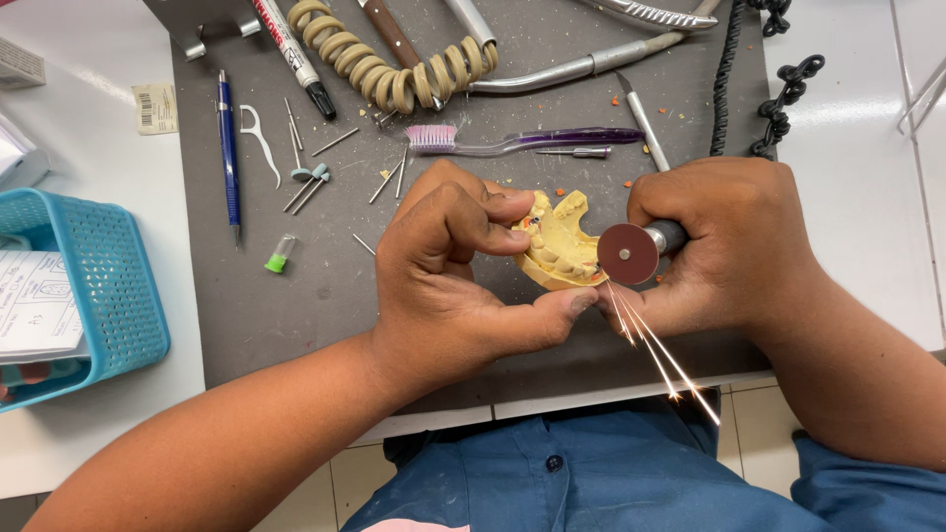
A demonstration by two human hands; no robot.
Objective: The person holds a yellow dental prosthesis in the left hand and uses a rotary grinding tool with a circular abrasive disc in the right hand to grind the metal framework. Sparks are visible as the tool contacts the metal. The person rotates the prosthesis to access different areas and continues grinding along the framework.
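My left hand grips a yellow plaster dental cast between thumb and fingers, above the grey work mat. My right hand is closed around a rotary handpiece whose reddish-brown cutting disc touches the right edge of the cast. Bright sparks stream down and to the right from the disc toward my blue clothing. The handpiece body is mostly hidden inside my right fist.
A purple toothbrush, a blue pen, a marker, several loose burs, a coiled beige hose and metal tools lie on the mat's far part. A blue plastic basket with papers stands at the left.
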